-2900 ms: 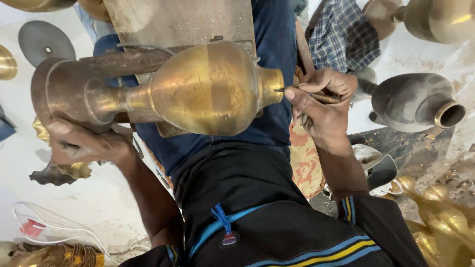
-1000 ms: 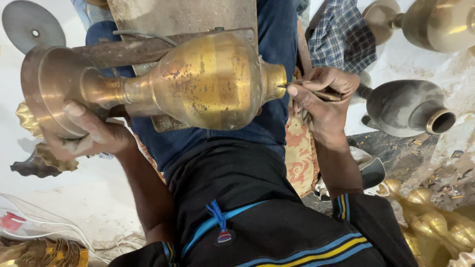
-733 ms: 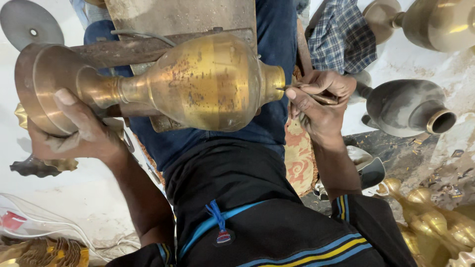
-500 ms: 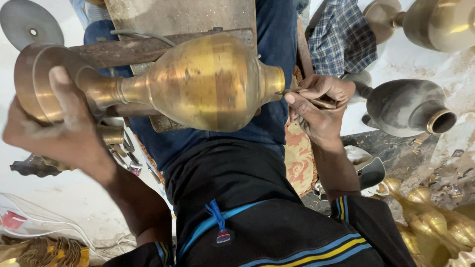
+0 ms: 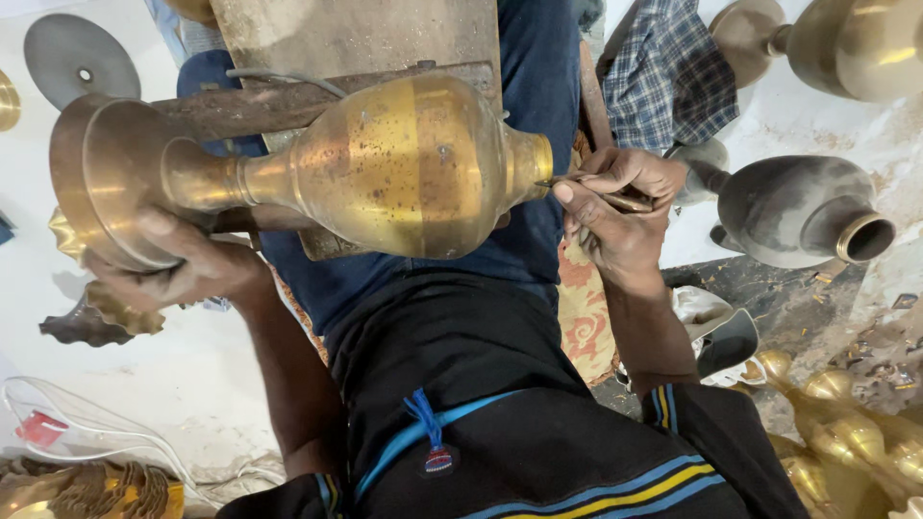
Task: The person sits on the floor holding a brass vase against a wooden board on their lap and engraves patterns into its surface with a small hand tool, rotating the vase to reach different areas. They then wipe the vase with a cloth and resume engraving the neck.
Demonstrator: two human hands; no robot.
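While left hand (image 5: 183, 274) grips brass vase (image 5: 385, 168) base: right hand (image 5: 615, 207) w/ thin tool (image 5: 601, 187), tip hidden.

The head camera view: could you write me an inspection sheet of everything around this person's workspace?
Surface: pale dusty floor; wooden block across the lap.
Job's things: large golden brass vase lying sideways; thin metal tool at its mouth.
Clutter: dull grey metal vase, polished brass vessel, round grey metal disc, golden finials, checked cloth.
Hands: left hand grips the vase's flared base; right hand holds the tool.
Cables: white cord on the floor.
Surroundings: no other people seen.
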